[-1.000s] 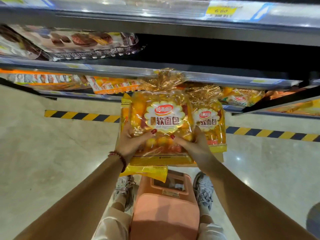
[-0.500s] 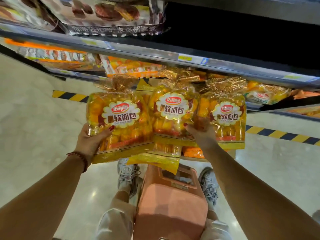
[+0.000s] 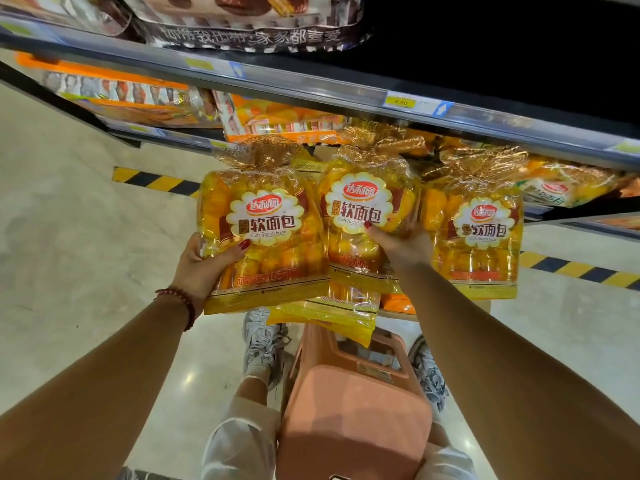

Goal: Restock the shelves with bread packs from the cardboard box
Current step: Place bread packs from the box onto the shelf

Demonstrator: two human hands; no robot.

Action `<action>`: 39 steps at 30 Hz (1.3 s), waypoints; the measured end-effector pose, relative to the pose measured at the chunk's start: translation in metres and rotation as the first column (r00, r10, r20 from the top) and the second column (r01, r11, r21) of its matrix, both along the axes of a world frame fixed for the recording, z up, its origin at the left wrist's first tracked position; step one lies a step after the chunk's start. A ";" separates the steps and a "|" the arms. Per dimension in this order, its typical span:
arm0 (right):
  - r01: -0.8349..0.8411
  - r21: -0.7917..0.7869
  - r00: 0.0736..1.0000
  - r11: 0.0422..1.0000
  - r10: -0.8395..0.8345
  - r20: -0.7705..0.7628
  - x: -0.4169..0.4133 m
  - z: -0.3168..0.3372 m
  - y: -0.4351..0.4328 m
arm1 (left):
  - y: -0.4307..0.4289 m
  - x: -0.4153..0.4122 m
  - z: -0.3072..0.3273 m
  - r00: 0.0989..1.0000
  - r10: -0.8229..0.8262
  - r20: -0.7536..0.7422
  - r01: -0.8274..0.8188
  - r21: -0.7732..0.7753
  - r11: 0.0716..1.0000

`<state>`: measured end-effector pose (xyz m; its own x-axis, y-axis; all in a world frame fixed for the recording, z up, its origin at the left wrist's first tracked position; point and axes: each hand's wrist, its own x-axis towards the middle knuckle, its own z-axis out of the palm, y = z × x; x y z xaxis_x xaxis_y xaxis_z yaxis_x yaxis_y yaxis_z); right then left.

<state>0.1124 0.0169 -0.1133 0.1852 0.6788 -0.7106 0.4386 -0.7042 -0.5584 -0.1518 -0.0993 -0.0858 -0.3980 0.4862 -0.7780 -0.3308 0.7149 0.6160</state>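
My left hand (image 3: 204,268) grips a yellow soft-bread pack (image 3: 259,233) by its lower left corner, held up at the left. My right hand (image 3: 398,244) grips the middle bread pack (image 3: 363,216) at its lower right side. A third pack (image 3: 478,230) stands to the right, upright over the cardboard box (image 3: 483,304), of which only a sliver shows beneath the packs. More of the same packs (image 3: 568,188) lie on the low shelf behind.
A shelf rail with price tags (image 3: 401,102) runs overhead, with dark cake packs (image 3: 249,26) above it and orange packs (image 3: 277,123) below. A pink plastic stool (image 3: 353,403) stands between my feet. Yellow-black floor tape (image 3: 575,268) lines the shelf base.
My left hand has carried its pack off to the left, away from the stack. My right hand has taken hold of the middle pack. The view has tilted down and closer.
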 end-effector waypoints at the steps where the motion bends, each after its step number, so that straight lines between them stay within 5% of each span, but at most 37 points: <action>1: 0.018 0.012 1.000 1.000 -0.018 -0.020 0.000 0.000 -0.001 | 0.000 0.000 0.000 1.000 -0.001 -0.003 0.001 0.002 1.000; 13: 0.019 0.132 0.977 0.991 0.009 -0.213 0.037 0.025 -0.005 | 0.006 0.011 0.030 0.996 -0.078 0.050 0.075 0.060 0.995; 29: 0.331 0.162 0.866 0.930 -0.231 -0.444 0.133 0.148 0.011 | 0.100 0.064 0.094 0.928 -0.338 0.160 0.296 0.237 0.925; 39: 0.392 0.212 0.824 0.895 -0.240 -0.513 0.193 0.101 0.067 | 0.160 0.111 0.071 0.903 -0.414 0.116 0.359 0.330 0.873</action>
